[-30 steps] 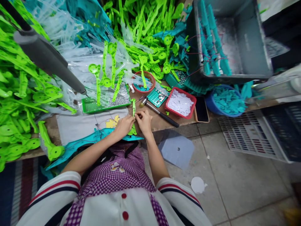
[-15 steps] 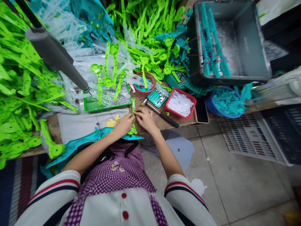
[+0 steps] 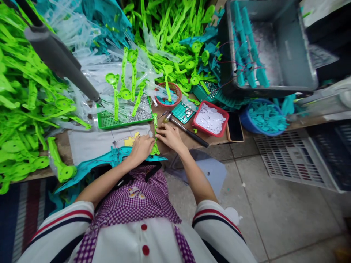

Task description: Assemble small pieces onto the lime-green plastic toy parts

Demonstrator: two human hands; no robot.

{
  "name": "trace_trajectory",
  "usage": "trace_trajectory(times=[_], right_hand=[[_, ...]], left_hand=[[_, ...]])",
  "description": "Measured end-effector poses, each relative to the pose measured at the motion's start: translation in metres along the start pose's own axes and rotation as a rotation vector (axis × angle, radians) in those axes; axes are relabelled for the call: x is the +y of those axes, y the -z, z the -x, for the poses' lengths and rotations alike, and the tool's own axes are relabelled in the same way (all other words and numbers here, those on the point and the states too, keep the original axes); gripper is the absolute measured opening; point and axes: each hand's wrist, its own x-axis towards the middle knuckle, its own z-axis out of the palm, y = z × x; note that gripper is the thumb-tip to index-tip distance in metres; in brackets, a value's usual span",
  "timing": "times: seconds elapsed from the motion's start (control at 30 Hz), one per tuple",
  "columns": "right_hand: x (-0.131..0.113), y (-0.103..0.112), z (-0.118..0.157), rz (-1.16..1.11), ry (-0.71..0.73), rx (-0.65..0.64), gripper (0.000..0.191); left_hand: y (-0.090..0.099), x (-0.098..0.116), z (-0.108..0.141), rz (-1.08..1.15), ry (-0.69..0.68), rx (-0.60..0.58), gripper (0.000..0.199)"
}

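Observation:
A slim bright green plastic part (image 3: 155,125) with a rounded lower end lies upright on the table edge, between my hands. My left hand (image 3: 142,147) is closed, with bent fingers against the part's left side; its fingertips are partly hidden. On the other side my right hand (image 3: 170,137) pinches at the part with thumb and fingers. Under the part's lower end runs a long teal plastic piece (image 3: 98,161) with thin dark wires, along the table's front edge. A hammer (image 3: 189,132) lies just right of my right hand, beside a thin pointed tool (image 3: 161,115).
A green tray (image 3: 109,122) holds small metal pieces, with green parts leaning across it. Behind are a red basket (image 3: 179,95), a teal grid tray (image 3: 182,112), a red tub (image 3: 223,128) and a phone (image 3: 235,128). A powered screwdriver (image 3: 63,62) hangs at left. A grey crate (image 3: 290,47) stands right.
My left hand has drawn slightly left and down, so more of the green part shows between my hands. My right hand stays almost in place. The hanging screwdriver has shifted slightly left.

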Motion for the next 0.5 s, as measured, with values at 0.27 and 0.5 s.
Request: trace_trajectory(times=[0.27, 0.5], right_hand=[[-0.003, -0.007, 0.001, -0.075, -0.071, 0.034, 0.031], [-0.007, -0.023, 0.004, -0.175, -0.179, 0.106, 0.029]], left_hand=[[-0.013, 0.011, 0.01, -0.079, -0.071, 0.054, 0.032], [-0.013, 0.01, 0.01, -0.014, -0.02, 0.061, 0.03]])
